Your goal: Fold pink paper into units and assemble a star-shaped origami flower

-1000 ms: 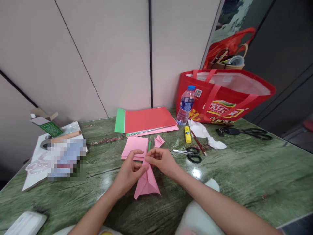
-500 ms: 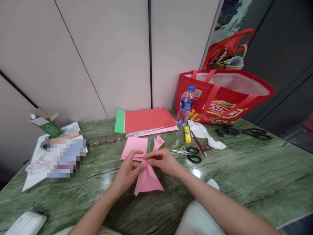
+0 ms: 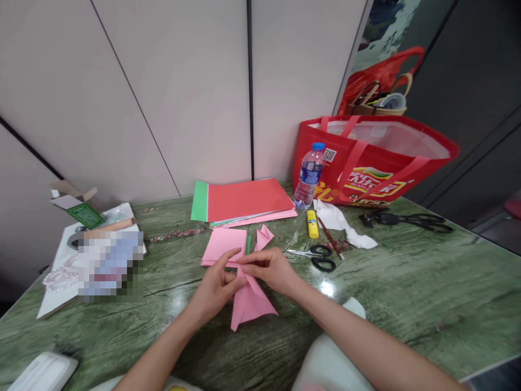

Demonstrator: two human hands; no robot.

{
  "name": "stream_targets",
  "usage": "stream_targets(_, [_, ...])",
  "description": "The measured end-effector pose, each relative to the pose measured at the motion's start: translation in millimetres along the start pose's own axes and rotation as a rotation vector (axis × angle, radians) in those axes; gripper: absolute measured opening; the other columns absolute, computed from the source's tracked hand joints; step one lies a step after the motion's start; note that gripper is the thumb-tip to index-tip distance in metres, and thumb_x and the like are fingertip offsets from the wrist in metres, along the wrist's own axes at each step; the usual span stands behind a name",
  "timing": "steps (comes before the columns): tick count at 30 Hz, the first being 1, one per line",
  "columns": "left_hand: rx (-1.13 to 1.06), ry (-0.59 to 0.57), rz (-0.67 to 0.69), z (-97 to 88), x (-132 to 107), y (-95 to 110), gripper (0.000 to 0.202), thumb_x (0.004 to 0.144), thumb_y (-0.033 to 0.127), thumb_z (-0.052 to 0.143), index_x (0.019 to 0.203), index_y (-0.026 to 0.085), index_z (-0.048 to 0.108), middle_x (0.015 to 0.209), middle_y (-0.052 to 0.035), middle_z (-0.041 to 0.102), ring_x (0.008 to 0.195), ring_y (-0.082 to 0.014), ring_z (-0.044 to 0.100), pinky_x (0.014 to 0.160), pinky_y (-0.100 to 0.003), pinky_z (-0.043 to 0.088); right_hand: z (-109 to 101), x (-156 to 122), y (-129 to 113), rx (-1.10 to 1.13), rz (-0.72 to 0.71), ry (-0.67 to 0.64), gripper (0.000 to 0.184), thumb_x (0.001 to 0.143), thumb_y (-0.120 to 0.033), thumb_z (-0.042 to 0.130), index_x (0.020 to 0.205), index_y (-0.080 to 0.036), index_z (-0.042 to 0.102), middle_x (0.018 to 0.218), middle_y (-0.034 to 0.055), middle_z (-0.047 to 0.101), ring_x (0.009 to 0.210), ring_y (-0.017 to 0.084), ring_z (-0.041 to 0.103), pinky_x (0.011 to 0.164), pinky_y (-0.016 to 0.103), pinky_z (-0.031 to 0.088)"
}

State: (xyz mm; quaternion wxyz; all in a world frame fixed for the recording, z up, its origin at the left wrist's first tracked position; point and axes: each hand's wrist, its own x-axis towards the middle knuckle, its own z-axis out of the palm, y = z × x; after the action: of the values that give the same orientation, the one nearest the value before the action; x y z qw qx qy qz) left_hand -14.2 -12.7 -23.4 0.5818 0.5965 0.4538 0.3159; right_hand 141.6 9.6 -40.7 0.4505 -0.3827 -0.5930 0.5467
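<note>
Between my two hands is a sheet of pink paper (image 3: 251, 305), gathered narrow at its top and flaring wide toward me. My left hand (image 3: 220, 282) pinches its left side near the narrow top, thumb across the paper. From the right, my right hand (image 3: 268, 270) grips the same top end between thumb and fingertips; the fingers cover the gathered part. Just beyond my hands lies a stack of pink square paper (image 3: 225, 245). Beside it sits a small folded pink paper piece (image 3: 264, 237), with a strip of green (image 3: 248, 244) between them.
Right of my hands lie scissors (image 3: 319, 257), a glue stick (image 3: 312, 224), a dark red pencil (image 3: 330, 238) and crumpled white tissue (image 3: 344, 224). A water bottle (image 3: 308, 176) stands before a red bag (image 3: 366, 163). Coloured paper sheets (image 3: 250, 200) lie by the wall; a box (image 3: 83, 209) is left.
The flared lower end of the pink paper has swung slightly right and toward me. Both hands keep their pinch, with the left thumb shifted a little.
</note>
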Motion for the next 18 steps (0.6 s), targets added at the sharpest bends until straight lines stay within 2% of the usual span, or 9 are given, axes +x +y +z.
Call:
stream_targets(5, [-0.024, 0.001, -0.009, 0.6, 0.9, -1.3, 0.067, 0.073, 0.031, 0.059, 0.129, 0.013, 0.027, 0.043, 0.0143, 0.023, 0.041, -0.0049, 0.019, 0.040, -0.017, 0.016, 1.8, 0.7, 3.3, 0.013, 0.021, 0.039, 0.024, 0.065, -0.024, 0.065, 0.087, -0.014, 0.070, 0.087, 0.0070, 0.071, 0.077, 0.020, 0.064, 0.072, 0.032, 0.049])
stream_targets(10, [-0.039, 0.007, -0.011, -0.5, 1.7, -1.4, 0.069, 0.073, 0.031, 0.060, 0.130, 0.013, 0.027, 0.042, 0.0140, 0.027, 0.040, -0.0048, 0.021, 0.040, -0.018, 0.018, 2.7, 1.0, 3.1, 0.029, -0.043, 0.041, 0.025, 0.067, -0.020, 0.063, 0.092, -0.016, 0.067, 0.070, 0.0010, 0.067, 0.062, 0.012, 0.058, 0.059, 0.024, 0.046])
stream_targets(12, [-0.037, 0.019, -0.015, -1.1, 1.7, -0.9, 0.070, 0.072, 0.031, 0.060, 0.131, 0.013, 0.026, 0.042, 0.0139, 0.027, 0.040, -0.0047, 0.021, 0.040, -0.018, 0.018, 2.4, 1.2, 1.6, 0.061, -0.051, 0.026, 0.022, 0.067, -0.020, 0.063, 0.088, -0.017, 0.066, 0.067, -0.0007, 0.064, 0.060, 0.010, 0.057, 0.057, 0.022, 0.044])
stream_targets(15, [-0.032, 0.046, -0.020, -1.1, 1.6, 0.8, 0.070, 0.071, 0.032, 0.061, 0.130, 0.013, 0.027, 0.043, 0.0136, 0.029, 0.040, -0.0047, 0.021, 0.041, -0.017, 0.019, 1.1, 1.5, -1.1, 0.019, -0.055, 0.014, 0.011, 0.067, -0.021, 0.062, 0.076, -0.015, 0.066, 0.071, 0.0013, 0.066, 0.064, 0.012, 0.058, 0.063, 0.024, 0.046])
stream_targets(18, [-0.032, 0.065, -0.034, -0.7, 1.6, 2.5, 0.070, 0.070, 0.034, 0.063, 0.128, 0.012, 0.031, 0.043, 0.0133, 0.030, 0.041, -0.0046, 0.023, 0.041, -0.016, 0.022, -0.8, 0.8, -3.7, -0.013, -0.025, -0.031, 0.016, 0.069, -0.023, 0.060, 0.081, -0.016, 0.069, 0.081, 0.0039, 0.069, 0.073, 0.015, 0.060, 0.070, 0.029, 0.046])
